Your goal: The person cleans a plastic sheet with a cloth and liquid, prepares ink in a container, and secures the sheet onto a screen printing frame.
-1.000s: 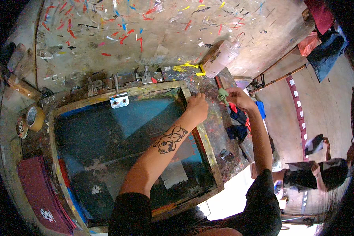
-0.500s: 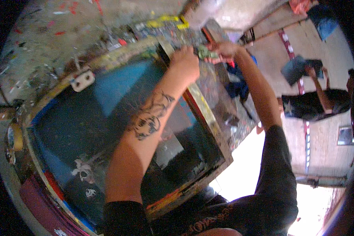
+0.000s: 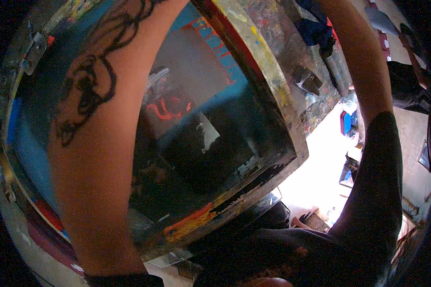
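My left forearm, with dark line tattoos, reaches over a large screen-printing frame with paint-stained wooden edges. Its hand lies beyond the upper edge of the picture. On the right, my right forearm stretches up past the frame's outer side, and that hand is out of sight too. Under the left arm the dark screen shows a grey patch with red marks and a small pale torn-looking shape. What either hand holds or touches is hidden.
A paint-spattered table lies beyond the frame's right edge, with a dark block on it. At far left sits a metal plate on the frame. Maroon cloth shows at lower left. Another person's dark shirt appears at far right.
Both hands have passed out of view at the top; the frame and my forearms now look larger. Earlier, my left hand was at the frame's far corner and my right hand held something crumpled and greenish.
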Motion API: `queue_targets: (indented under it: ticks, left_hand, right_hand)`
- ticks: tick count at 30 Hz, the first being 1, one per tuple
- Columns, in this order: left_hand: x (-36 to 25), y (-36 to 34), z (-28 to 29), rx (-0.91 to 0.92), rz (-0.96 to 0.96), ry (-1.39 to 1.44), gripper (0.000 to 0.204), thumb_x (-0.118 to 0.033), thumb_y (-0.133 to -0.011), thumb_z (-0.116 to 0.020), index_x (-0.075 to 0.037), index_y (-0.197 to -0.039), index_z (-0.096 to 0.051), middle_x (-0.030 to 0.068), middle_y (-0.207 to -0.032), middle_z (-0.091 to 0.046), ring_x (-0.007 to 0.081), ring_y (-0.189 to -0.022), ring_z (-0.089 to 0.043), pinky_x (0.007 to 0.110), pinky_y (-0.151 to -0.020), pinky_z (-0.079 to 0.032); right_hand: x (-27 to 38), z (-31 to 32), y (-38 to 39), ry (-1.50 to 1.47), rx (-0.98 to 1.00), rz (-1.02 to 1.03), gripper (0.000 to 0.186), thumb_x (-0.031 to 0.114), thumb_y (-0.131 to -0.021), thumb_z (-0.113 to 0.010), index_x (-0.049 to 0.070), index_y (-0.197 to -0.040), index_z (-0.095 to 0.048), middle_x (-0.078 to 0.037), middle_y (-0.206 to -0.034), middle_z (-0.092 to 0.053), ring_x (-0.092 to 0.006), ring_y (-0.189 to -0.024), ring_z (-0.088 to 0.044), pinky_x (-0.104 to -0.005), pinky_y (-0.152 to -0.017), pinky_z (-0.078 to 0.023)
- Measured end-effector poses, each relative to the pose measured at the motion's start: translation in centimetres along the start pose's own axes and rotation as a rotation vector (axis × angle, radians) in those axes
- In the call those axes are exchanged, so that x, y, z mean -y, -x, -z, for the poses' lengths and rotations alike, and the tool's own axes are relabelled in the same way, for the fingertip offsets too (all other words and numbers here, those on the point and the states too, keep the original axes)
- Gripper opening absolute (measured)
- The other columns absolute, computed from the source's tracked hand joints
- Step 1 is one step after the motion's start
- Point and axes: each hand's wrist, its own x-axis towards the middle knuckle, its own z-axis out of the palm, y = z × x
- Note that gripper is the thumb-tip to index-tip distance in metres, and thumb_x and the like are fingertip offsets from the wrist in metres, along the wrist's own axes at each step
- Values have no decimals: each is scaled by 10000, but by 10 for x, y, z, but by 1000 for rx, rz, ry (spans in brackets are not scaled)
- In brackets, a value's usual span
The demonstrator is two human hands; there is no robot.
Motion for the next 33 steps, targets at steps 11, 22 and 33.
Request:
queue_targets:
  ticks: [11,22,33]
  left_hand:
    - [9,-16,-15,-128,325,493,392,-271,-838,-554,-24,-1078,-742,258,-1105,-698,410,-1025,-674,472,-901,-525]
    - [4,-12,-7,-126,389,558,464,-274,-823,-589,-37,-1205,-706,243,-1226,-666,374,-1137,-649,452,-970,-501]
    - [0,7,5,-108,384,607,472,-248,-837,-578,-68,-1258,-691,221,-1287,-648,379,-1164,-638,449,-990,-497]
  right_hand:
    - [-3,-21,13,-11,-90,19,219,62,-998,-577,-63,-1172,-619,-158,-1094,-698,-238,-959,-711,-327,-846,-644]
    - [-4,-16,12,21,-50,55,221,45,-998,-543,-38,-1190,-613,-151,-1086,-721,-234,-987,-718,-328,-827,-647]
    - [-3,-24,15,72,-65,63,233,44,-1003,-538,-26,-1211,-618,-126,-1124,-716,-234,-995,-702,-349,-863,-638]
